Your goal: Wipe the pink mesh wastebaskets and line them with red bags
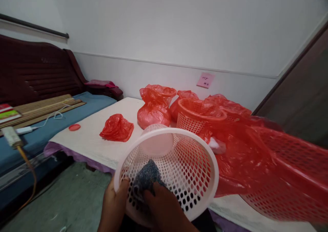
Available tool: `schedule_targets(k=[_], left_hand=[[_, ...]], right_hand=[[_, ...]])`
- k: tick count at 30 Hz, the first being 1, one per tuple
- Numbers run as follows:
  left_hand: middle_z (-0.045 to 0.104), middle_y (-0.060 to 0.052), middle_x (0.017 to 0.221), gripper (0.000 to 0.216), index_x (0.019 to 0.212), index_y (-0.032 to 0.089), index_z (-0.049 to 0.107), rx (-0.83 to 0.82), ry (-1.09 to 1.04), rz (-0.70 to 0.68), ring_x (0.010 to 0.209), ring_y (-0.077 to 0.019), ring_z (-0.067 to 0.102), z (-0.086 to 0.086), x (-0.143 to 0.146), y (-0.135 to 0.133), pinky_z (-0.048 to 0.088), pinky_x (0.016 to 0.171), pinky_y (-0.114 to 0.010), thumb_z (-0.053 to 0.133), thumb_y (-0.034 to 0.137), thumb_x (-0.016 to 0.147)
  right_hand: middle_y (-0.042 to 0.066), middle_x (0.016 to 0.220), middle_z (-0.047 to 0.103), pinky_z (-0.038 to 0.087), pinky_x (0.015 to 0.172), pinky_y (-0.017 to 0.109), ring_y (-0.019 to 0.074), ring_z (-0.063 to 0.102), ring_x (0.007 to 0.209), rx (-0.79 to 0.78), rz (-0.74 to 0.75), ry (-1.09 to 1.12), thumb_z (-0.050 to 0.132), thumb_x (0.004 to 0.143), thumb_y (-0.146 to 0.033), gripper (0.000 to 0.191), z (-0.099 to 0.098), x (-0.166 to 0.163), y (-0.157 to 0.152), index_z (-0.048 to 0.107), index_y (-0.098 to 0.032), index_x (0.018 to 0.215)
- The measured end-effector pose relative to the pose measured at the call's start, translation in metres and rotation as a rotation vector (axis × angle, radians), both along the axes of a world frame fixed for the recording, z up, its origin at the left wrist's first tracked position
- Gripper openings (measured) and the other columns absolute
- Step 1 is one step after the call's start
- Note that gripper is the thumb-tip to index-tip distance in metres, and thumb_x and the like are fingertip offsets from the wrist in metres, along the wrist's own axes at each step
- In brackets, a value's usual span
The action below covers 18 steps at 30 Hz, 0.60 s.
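A pale plastic basket with a mesh of holes is tilted toward me at the bed's edge, its mouth facing me. My left hand grips its rim on the left, thumb over the edge. Inside the basket, my right hand is closed on a dark blue-grey speckled cloth, pressed near the left inner wall. Part of the cloth and some fingers are hidden in shadow.
Red baskets and tied red plastic bags crowd the cream-covered surface to the right. A crumpled red bag and small red lid lie left. A pink note is on the wall; a cable hangs left.
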<state>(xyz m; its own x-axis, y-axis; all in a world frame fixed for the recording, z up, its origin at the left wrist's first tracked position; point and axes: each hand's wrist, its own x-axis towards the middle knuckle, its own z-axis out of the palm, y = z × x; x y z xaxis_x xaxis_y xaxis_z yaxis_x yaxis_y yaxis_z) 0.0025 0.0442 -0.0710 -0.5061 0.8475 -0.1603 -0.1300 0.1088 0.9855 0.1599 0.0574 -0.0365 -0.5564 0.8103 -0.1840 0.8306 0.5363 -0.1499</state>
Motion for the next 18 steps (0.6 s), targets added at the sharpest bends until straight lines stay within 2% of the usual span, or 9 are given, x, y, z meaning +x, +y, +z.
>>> schedule_targets(k=[2, 5, 10, 11, 15, 18], left_hand=[[0.073, -0.006, 0.087, 0.042, 0.105, 0.013, 0.066, -0.016, 0.018, 0.021, 0.088, -0.0270, 0.068, -0.001, -0.007, 0.001, 0.055, 0.074, -0.033, 0.061, 0.041, 0.074], [0.071, -0.005, 0.083, 0.041, 0.101, 0.012, 0.067, -0.017, 0.120, 0.028, 0.091, -0.0276, 0.067, -0.003, -0.013, 0.000, 0.053, 0.079, -0.033, 0.060, 0.042, 0.074], [0.072, -0.007, 0.104, 0.039, 0.107, 0.016, 0.066, 0.026, 0.115, -0.002, 0.105, -0.0273, 0.063, -0.009, -0.012, -0.001, 0.049, 0.089, -0.035, 0.060, 0.038, 0.075], [0.072, -0.006, 0.102, 0.038, 0.106, 0.016, 0.066, 0.018, 0.087, 0.005, 0.104, -0.0273, 0.064, -0.011, -0.012, -0.001, 0.050, 0.088, -0.034, 0.061, 0.037, 0.075], [0.072, -0.005, 0.072, 0.034, 0.094, 0.014, 0.067, -0.065, -0.071, 0.071, 0.084, -0.0279, 0.068, -0.017, -0.019, 0.003, 0.054, 0.068, -0.033, 0.067, 0.038, 0.070], [0.071, -0.005, 0.068, 0.037, 0.094, 0.013, 0.065, -0.081, -0.172, 0.085, 0.073, -0.0263, 0.069, -0.015, -0.024, 0.004, 0.053, 0.061, -0.032, 0.069, 0.038, 0.068]], right_hand=[[0.013, 0.107, 0.065, 0.055, 0.073, 0.040, 0.0312, 0.067, 0.092, -0.007, -0.048, -0.079, 0.050, 0.084, -0.016, 0.027, 0.008, 0.005, -0.006, 0.065, -0.024, 0.106], [0.014, 0.106, 0.066, 0.054, 0.070, 0.037, 0.0299, 0.068, 0.090, 0.097, -0.148, -0.145, 0.044, 0.083, -0.005, 0.034, 0.018, 0.028, 0.005, 0.066, -0.021, 0.103], [0.013, 0.094, 0.066, 0.051, 0.063, 0.032, 0.0260, 0.069, 0.075, 0.303, -0.246, -0.149, 0.043, 0.078, -0.001, 0.034, 0.030, 0.063, 0.023, 0.065, -0.018, 0.098], [0.012, 0.092, 0.065, 0.051, 0.063, 0.032, 0.0250, 0.068, 0.074, 0.335, -0.237, -0.111, 0.043, 0.077, -0.001, 0.035, 0.029, 0.067, 0.021, 0.065, -0.019, 0.100], [0.011, 0.095, 0.062, 0.053, 0.059, 0.030, 0.0237, 0.066, 0.075, 0.564, -0.099, 0.085, 0.044, 0.074, 0.000, 0.053, 0.018, 0.079, 0.000, 0.055, -0.020, 0.122], [0.014, 0.103, 0.059, 0.055, 0.066, 0.031, 0.0247, 0.065, 0.085, 0.678, 0.014, 0.223, 0.042, 0.073, 0.000, 0.063, 0.008, 0.087, -0.014, 0.043, -0.016, 0.134]])
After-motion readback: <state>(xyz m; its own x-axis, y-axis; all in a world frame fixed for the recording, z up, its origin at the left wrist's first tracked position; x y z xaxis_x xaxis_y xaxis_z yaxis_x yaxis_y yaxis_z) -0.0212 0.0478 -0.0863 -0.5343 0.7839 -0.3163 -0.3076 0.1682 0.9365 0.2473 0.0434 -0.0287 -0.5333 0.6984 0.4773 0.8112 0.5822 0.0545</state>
